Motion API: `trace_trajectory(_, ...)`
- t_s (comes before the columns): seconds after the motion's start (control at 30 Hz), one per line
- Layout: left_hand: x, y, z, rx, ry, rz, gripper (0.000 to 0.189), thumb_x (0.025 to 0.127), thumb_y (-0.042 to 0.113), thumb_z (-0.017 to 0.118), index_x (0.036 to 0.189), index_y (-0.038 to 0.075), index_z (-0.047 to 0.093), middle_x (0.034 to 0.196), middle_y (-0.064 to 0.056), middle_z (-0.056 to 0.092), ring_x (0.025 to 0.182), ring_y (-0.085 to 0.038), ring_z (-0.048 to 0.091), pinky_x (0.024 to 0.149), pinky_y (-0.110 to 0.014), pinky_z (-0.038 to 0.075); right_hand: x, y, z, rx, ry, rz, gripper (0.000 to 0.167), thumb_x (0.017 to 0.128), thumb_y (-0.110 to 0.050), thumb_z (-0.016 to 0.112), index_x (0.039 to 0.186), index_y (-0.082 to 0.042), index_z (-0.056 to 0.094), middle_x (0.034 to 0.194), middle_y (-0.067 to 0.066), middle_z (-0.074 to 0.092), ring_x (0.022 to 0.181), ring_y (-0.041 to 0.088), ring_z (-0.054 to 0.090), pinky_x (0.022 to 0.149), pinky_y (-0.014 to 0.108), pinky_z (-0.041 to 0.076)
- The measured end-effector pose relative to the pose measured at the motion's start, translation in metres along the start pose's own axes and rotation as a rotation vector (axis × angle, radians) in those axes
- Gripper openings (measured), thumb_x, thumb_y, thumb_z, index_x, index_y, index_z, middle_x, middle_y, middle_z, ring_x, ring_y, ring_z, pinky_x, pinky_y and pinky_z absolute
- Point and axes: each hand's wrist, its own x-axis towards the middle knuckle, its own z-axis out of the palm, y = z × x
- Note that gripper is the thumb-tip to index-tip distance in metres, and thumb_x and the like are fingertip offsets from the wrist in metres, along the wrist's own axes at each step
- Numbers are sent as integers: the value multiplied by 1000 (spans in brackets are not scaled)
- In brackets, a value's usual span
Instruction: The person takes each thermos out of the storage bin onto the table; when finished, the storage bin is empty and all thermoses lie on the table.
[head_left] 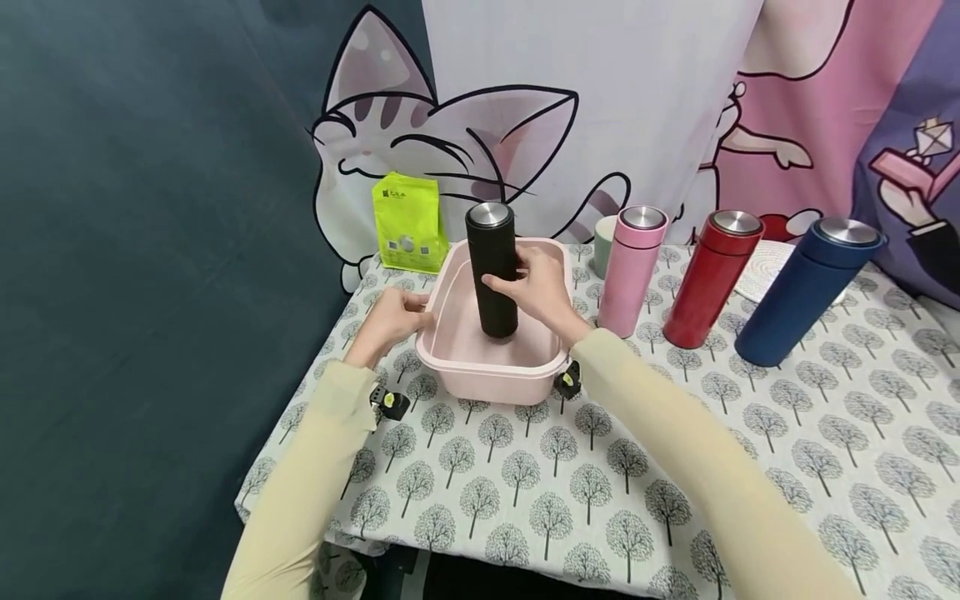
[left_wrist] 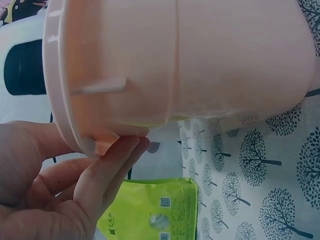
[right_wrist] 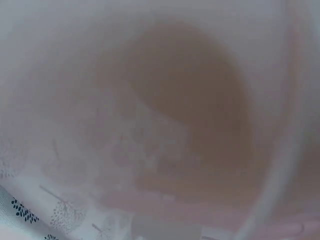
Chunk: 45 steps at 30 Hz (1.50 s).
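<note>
A black thermos (head_left: 489, 267) with a silver lid top stands upright inside a pale pink plastic basin (head_left: 491, 385). My right hand (head_left: 538, 287) grips the thermos from its right side, thumb across the front, forearm over the basin's right rim. At the left rim my left hand (head_left: 393, 321) holds the basin. Seen from the left wrist, the left hand (left_wrist: 85, 185) pinches the basin's rim (left_wrist: 60, 100) between thumb and fingers, with the black thermos (left_wrist: 25, 67) showing past the rim. The right wrist view is blurred, filled mostly by a pale surface close to the lens.
A lime green pouch (head_left: 408, 225) stands behind the basin. To the right are a pale green cup (head_left: 603, 246), a pink thermos (head_left: 632, 275), a red thermos (head_left: 708, 283), a blue thermos (head_left: 798, 296) and a round white mat (head_left: 765, 265). A tree-print cloth (head_left: 480, 500) covers the table.
</note>
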Motion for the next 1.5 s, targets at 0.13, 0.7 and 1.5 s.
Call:
trace_trajectory(0.13,0,1,1,-10,-12,-3,45,88,5,63,131,-4,57,130,-24,61,115,-35,62,100,-42,51,-5,-4,-3,61,40,-27,47,82,-33,79,119,-7,66,116,12,68,106,25,67,94,36,55)
trace_trajectory(0.7,1,4,1,1,-4,14,39,89,4,63,126,-6,61,135,-24,57,114,-36,62,97,-42,53,-30,-23,-41,160,198,-115,49,75,-21,85,119,-6,69,108,13,60,99,28,69,88,28,57)
trace_trajectory(1.5,1,3,2,13,-8,-8,42,91,7,64,131,-5,57,135,-24,57,114,-34,62,95,-40,54,-80,-39,-92,248,310,-303,46,69,2,85,113,1,70,104,6,62,93,8,66,88,25,57)
